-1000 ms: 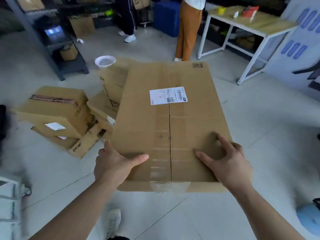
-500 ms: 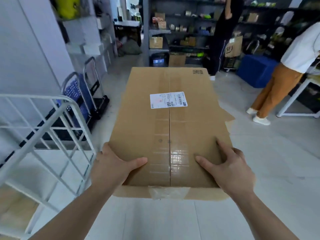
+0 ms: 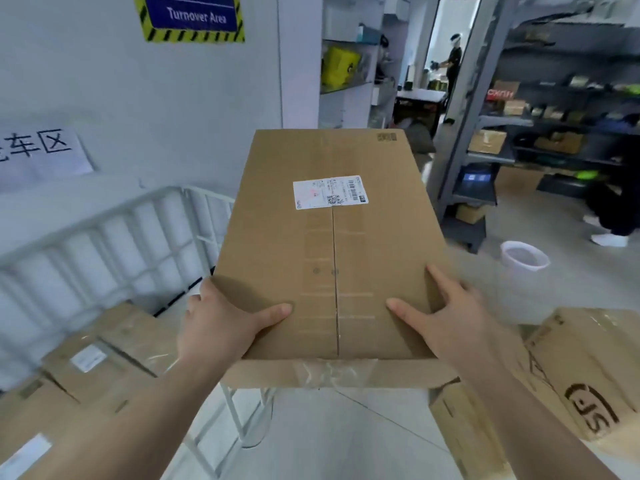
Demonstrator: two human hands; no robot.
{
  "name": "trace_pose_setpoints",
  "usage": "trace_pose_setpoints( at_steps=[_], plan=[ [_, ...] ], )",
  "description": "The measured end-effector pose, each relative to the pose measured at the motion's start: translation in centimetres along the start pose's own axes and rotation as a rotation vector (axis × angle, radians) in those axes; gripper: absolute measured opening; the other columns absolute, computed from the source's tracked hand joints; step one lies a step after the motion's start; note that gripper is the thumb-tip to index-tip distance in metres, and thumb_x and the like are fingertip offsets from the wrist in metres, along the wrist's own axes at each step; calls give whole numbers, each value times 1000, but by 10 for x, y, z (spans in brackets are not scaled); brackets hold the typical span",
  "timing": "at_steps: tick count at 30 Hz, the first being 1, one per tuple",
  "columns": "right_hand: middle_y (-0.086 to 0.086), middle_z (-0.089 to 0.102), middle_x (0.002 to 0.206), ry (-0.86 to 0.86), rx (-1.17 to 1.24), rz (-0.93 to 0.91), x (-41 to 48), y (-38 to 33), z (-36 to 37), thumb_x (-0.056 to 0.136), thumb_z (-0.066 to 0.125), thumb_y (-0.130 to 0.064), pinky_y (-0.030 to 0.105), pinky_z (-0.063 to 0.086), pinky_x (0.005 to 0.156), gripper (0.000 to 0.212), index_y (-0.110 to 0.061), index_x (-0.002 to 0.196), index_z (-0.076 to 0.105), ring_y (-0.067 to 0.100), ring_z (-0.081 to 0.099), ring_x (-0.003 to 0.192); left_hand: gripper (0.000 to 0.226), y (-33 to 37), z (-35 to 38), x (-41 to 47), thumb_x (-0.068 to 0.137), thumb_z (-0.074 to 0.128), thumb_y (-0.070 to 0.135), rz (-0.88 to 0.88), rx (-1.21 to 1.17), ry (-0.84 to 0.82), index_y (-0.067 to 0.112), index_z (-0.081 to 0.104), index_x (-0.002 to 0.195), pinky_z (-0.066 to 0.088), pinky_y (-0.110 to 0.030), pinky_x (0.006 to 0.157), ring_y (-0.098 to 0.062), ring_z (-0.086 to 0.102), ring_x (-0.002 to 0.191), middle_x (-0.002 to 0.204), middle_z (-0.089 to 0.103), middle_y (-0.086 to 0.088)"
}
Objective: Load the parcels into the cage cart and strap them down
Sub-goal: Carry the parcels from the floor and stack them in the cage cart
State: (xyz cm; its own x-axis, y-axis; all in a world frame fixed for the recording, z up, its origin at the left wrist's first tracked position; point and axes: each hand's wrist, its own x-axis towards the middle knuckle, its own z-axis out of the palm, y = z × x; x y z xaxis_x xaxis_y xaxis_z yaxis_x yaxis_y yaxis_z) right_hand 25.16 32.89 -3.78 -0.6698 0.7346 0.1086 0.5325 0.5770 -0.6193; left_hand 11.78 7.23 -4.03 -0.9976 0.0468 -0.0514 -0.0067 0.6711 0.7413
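1. The cage cart (image 3: 104,223) stands at the left against the wall. Several loaded parcels (image 3: 104,351) already lie inside its white rails, so loading looks partly done. No strap shows, so strapping seems yet to come.
2. More cartons (image 3: 588,368) sit low at the right, outside the cart, and are probably left to load.
3. The carried parcel (image 3: 332,258) is held up, roughly level, just beside the cart's near corner and not yet inside.
4. The left hand (image 3: 221,323) grips the parcel's near-left corner, thumb on top, fingers hidden beneath.
5. The right hand (image 3: 446,317) clamps the near-right corner — thumb and forefinger spread on top, the other fingers out of sight.
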Motion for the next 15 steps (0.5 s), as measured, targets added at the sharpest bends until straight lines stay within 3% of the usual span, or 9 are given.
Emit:
trace_pose_setpoints(
  at_steps=[4,9,15],
  plan=[
    [-1,40,136,-53,26,-116,45,-57,43,43,50,-90,43,43,87,106,-51,140,29,24,50,116,128,-15,-32,44,31,76,81,-87,-3,108,14,35,132,47,-51,93,-34,49,119,128,50,-10],
    [0,40,134,-186,163,-272,104,-117,94,42,59,-83,46,42,100,109,-45,141,35,24,51,118,126,-30,-52,89,30,75,83,-196,-11,250,13,38,129,48,-51,91,-33,50,116,127,51,-10],
    [-1,42,137,-303,104,-456,183,-178,146,46,55,-88,42,47,90,107,-47,141,32,23,54,114,119,-29,-56,145,33,77,80,-355,-11,413,15,39,125,50,-50,88,-33,52,114,123,52,-10]
  ],
)
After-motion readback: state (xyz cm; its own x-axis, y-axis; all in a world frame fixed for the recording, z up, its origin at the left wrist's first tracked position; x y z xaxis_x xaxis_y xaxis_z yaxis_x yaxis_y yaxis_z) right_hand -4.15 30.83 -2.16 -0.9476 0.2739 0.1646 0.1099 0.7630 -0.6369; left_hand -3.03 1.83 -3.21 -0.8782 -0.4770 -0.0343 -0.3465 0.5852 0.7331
